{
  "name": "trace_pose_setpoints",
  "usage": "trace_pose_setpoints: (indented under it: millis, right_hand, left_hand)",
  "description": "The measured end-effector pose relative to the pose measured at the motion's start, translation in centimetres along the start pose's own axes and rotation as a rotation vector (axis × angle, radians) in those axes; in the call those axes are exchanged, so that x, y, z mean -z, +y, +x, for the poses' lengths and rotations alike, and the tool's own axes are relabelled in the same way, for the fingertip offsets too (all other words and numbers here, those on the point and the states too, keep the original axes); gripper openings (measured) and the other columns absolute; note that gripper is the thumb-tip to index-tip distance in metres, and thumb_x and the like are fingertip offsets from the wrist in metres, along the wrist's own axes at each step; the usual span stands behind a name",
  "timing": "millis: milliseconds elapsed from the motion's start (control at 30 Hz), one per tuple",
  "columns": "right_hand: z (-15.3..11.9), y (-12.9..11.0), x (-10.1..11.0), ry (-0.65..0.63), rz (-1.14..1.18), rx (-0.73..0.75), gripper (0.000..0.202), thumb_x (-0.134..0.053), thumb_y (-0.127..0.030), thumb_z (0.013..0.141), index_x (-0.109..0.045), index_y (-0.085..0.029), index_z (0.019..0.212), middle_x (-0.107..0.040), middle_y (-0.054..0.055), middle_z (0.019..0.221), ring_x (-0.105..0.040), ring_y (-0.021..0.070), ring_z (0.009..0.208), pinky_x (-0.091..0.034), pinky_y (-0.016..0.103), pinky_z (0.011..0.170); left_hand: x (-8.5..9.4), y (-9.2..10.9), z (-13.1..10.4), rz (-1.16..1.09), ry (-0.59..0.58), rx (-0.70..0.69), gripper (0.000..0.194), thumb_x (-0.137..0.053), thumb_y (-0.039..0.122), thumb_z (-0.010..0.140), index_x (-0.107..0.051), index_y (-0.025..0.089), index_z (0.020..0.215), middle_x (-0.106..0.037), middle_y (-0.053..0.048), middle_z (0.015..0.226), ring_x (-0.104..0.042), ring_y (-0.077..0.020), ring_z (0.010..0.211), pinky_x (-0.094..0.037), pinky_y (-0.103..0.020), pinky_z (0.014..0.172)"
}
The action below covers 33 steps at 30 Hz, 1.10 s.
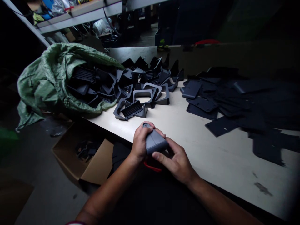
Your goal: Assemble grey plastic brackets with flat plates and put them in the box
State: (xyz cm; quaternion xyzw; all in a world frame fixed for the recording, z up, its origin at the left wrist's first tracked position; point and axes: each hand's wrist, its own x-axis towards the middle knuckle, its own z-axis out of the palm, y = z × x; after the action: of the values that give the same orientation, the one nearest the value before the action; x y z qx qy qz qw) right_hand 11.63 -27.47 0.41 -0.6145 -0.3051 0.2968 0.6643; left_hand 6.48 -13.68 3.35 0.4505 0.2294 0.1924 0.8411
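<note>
A dark grey plastic bracket [154, 140] with a round hole at its narrow end is held over the table's front edge. My left hand [140, 140] wraps round its left side, thumb on top near the hole. On the right, my right hand [179, 161] grips the wide lower end between thumb and fingers. A red strip [152, 167] shows just below the hands; what it belongs to I cannot tell. Similar grey plastic brackets [142, 93] lie heaped beyond my hands, several spilling from a green woven sack [44, 78].
Flat black plates [201, 104] are strewn over the right of the pale table [182, 134]. An open cardboard box [96, 167] holding dark parts stands on the floor at left. A shelf [77, 18] with bags and tools runs behind the table.
</note>
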Motion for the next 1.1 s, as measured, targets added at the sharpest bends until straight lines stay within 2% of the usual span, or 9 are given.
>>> trace_pose_setpoints:
  millis: [67,233,433,567,667,800,933,1000,1100]
  right_hand:
    - [-0.2,0.3,-0.5,0.046,-0.012,0.023,0.063,-0.085,-0.043,0.087,-0.062,-0.023,0.143,-0.070,0.008,0.137,-0.064,0.0301,0.126,-0.047,0.040,0.113]
    - [-0.5,0.2,-1.3,0.127,-0.082,0.104,0.060,-0.086,-0.041,0.085,-0.066,-0.022,0.138,-0.072,0.009,0.132,-0.066,0.0309,0.124,-0.049,0.042,0.114]
    - [0.0,-0.6,-1.0,0.071,-0.084,0.019,0.067,-0.087,-0.045,0.084,-0.064,-0.021,0.141,-0.070,0.011,0.140,-0.063,0.0333,0.131,-0.046,0.046,0.118]
    - [-0.1,-0.6,-0.5,0.008,-0.025,-0.008,0.063,-0.081,-0.047,0.090,-0.062,-0.021,0.144,-0.064,0.012,0.148,-0.057,0.0330,0.139,-0.042,0.047,0.122]
    - [-0.2,-0.5,-0.2,-0.023,-0.004,-0.031,0.056,-0.078,-0.047,0.093,-0.064,-0.022,0.142,-0.068,0.010,0.141,-0.062,0.0314,0.133,-0.047,0.043,0.116]
    - [-0.2,-0.5,-0.2,-0.009,-0.008,-0.062,0.055,-0.081,-0.047,0.091,-0.067,-0.022,0.137,-0.073,0.009,0.131,-0.069,0.0306,0.119,-0.054,0.039,0.103]
    - [-0.3,-0.7,-0.6,0.029,-0.048,0.017,0.058,-0.082,-0.044,0.090,-0.065,-0.021,0.140,-0.070,0.010,0.137,-0.064,0.0318,0.129,-0.049,0.041,0.112]
    - [-0.5,-0.8,-0.9,0.061,-0.075,0.069,0.058,-0.081,-0.043,0.090,-0.064,-0.021,0.142,-0.067,0.010,0.142,-0.060,0.0324,0.135,-0.044,0.043,0.118]
    - [-0.7,-0.8,-1.4,0.100,-0.097,0.092,0.055,-0.081,-0.043,0.090,-0.065,-0.021,0.139,-0.067,0.012,0.141,-0.058,0.0340,0.137,-0.044,0.044,0.119]
  left_hand:
    - [-0.3,-0.3,-0.3,-0.005,0.025,-0.025,0.012,-0.061,0.029,0.085,-0.055,0.021,0.093,-0.075,-0.003,0.070,-0.075,-0.0243,0.076,-0.058,-0.035,0.079]
    - [-0.3,-0.1,-0.8,0.005,-0.007,-0.041,0.016,-0.062,0.033,0.086,-0.056,0.021,0.093,-0.075,-0.002,0.069,-0.075,-0.0248,0.077,-0.057,-0.035,0.078]
    - [0.0,0.3,-0.6,0.032,0.021,-0.028,0.014,-0.063,0.032,0.083,-0.057,0.022,0.092,-0.076,-0.002,0.073,-0.075,-0.0261,0.081,-0.057,-0.037,0.082]
    - [0.1,0.3,-0.4,0.002,0.028,-0.017,0.013,-0.063,0.031,0.082,-0.059,0.022,0.090,-0.076,-0.002,0.072,-0.075,-0.0259,0.079,-0.058,-0.036,0.081]
    - [0.4,0.4,-0.3,-0.015,0.007,0.017,0.013,-0.064,0.031,0.083,-0.059,0.021,0.090,-0.075,-0.003,0.069,-0.075,-0.0262,0.079,-0.058,-0.037,0.081]
    - [0.4,0.8,-0.2,-0.009,-0.044,0.034,0.014,-0.063,0.034,0.085,-0.059,0.021,0.088,-0.074,-0.004,0.068,-0.075,-0.0271,0.080,-0.058,-0.038,0.083]
    - [-0.2,0.8,-0.5,-0.004,0.006,-0.034,0.015,-0.062,0.035,0.087,-0.058,0.021,0.087,-0.075,-0.003,0.070,-0.076,-0.0272,0.083,-0.058,-0.038,0.085]
    - [-0.4,0.8,-0.8,-0.015,0.007,-0.049,0.016,-0.062,0.037,0.088,-0.058,0.021,0.088,-0.075,-0.003,0.072,-0.076,-0.0272,0.084,-0.058,-0.038,0.085]
    - [-0.4,0.9,-1.0,-0.025,-0.011,-0.044,0.018,-0.064,0.038,0.087,-0.058,0.021,0.088,-0.076,-0.004,0.072,-0.076,-0.0275,0.084,-0.058,-0.038,0.084]
